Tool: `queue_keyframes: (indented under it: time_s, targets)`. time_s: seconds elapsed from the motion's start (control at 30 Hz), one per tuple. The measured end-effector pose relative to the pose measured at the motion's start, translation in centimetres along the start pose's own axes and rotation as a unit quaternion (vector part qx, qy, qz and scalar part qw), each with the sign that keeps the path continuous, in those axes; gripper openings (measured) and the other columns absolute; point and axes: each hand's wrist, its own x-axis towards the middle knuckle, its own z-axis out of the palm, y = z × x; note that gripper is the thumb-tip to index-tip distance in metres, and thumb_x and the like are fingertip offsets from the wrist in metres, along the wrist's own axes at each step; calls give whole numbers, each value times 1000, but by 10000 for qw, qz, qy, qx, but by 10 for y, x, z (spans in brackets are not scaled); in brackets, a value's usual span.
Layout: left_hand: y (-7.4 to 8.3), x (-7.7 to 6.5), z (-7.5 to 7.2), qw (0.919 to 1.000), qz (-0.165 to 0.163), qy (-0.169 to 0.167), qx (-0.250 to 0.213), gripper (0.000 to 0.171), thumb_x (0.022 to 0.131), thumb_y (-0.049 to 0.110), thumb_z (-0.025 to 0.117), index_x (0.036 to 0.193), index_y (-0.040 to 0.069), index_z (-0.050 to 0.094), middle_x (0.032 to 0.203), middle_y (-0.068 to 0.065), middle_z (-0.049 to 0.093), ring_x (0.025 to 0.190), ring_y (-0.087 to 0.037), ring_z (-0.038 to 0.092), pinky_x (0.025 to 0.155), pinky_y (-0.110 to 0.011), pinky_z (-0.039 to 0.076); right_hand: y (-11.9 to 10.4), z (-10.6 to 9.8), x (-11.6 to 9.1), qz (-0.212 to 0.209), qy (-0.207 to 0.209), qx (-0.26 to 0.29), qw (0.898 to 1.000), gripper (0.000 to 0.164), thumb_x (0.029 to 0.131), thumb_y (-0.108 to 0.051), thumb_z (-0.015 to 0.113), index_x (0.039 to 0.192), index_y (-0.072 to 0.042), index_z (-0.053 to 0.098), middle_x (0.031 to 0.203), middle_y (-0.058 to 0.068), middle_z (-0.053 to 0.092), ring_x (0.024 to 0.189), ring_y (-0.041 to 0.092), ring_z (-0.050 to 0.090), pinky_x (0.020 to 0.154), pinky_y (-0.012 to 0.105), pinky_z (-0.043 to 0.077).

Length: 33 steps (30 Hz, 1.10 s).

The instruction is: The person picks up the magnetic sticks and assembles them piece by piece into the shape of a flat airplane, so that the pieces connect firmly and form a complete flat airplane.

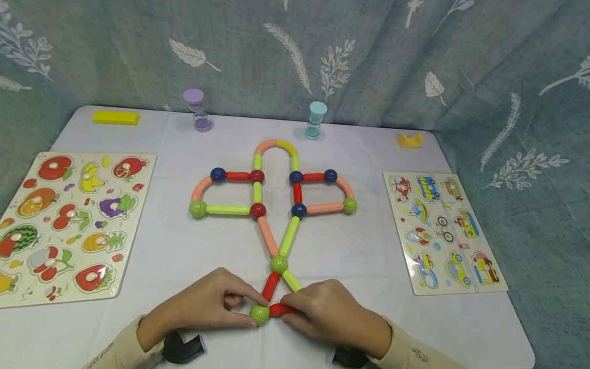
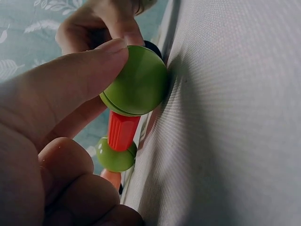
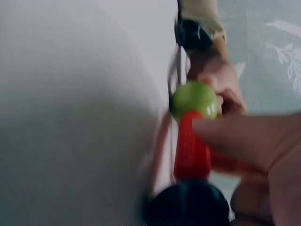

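With thumb and forefinger my left hand (image 1: pixel 209 302) pinches a green ball (image 1: pixel 260 314) at the near end of a figure laid out from magnetic sticks and balls. A red stick (image 2: pixel 123 131) runs from that ball up to another green ball (image 1: pixel 278 264). My right hand (image 1: pixel 329 312) pinches a second red stick (image 3: pixel 190 148), whose one end meets the pinched green ball. At its other end, in the right wrist view, is a dark blue ball (image 3: pixel 186 205), hidden under the hand in the head view. A light green stick (image 1: pixel 291 281) slants down toward the right hand.
Beyond the hands, the figure has two side loops and a top arch (image 1: pixel 276 143). A fruit puzzle board (image 1: pixel 78 225) lies left, a vehicle puzzle board (image 1: pixel 442 233) right. Purple (image 1: pixel 197 110) and teal hourglasses (image 1: pixel 315 120), a yellow block (image 1: pixel 115 118) and a small yellow-orange piece (image 1: pixel 410 141) line the back.
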Motion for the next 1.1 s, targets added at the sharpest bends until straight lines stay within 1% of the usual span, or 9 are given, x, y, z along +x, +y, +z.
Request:
queue_keyframes:
  time_s: [0.1,0.23,0.33,0.4,0.5,0.67,0.77,0.97,1.1]
  targets:
    - [1,1,0,10000,32,-2,5,33,77,32,78,108,29,69,54,12,29,49,1,26,43,-18,26,7,-10,-2,-53,-9,339,9994,17,85,-31,69,98,-20,70,82,-15,66,67,-11,53,61,9,42]
    - [1,1,1,10000,0,-20,-15,32,77,31,77,108,30,69,54,12,29,49,1,27,43,-19,27,21,-24,-12,717,-253,662,9949,21,83,-43,68,94,-25,70,67,-21,56,57,-8,45,53,11,37]
    - [0,0,2,10000,-69,-52,-13,31,77,32,77,108,31,69,55,12,29,49,1,28,43,-19,27,31,-27,-19,1458,-655,912,9829,27,79,-54,67,88,-29,68,55,-20,41,50,-3,37,48,17,30]
    - [0,-1,2,9999,-78,-61,14,31,78,33,76,108,31,69,55,12,30,49,1,29,44,-19,28,36,-25,-22,1636,-794,1055,9777,29,76,-58,67,86,-31,67,52,-19,38,49,-2,36,48,19,29]
    - [-1,-2,1,10000,-69,-33,55,31,78,33,77,107,31,69,55,13,30,49,1,29,44,-18,28,39,-19,-22,1704,-805,1318,9732,30,75,-58,68,88,-32,68,51,-18,36,48,-1,36,47,19,27]
    - [-1,-4,-4,9998,25,75,160,31,77,32,77,107,30,69,54,14,30,48,1,29,44,-17,28,39,-11,-20,1649,-554,1448,9740,27,76,-56,69,90,-32,68,51,-18,35,47,-1,35,46,19,27]
    - [-1,-4,-6,9998,12,86,189,30,77,32,77,106,30,70,54,14,30,48,1,29,44,-17,28,38,-9,-19,1602,-513,1422,9754,26,77,-55,68,91,-33,66,52,-18,35,47,-1,35,45,18,27]
    - [-2,-5,-7,9997,-64,119,201,30,78,33,77,107,29,69,54,14,29,48,1,28,45,-17,28,37,-13,-17,1669,-702,1363,9740,30,74,-55,71,94,-33,65,53,-14,39,49,-1,37,47,19,28]
    - [-3,-5,-7,9990,-188,281,302,31,78,35,76,108,31,69,54,14,28,48,0,27,44,-18,28,40,-19,-17,1689,-901,1207,9741,36,73,-55,73,100,-33,64,54,-12,43,50,-1,38,47,19,29]
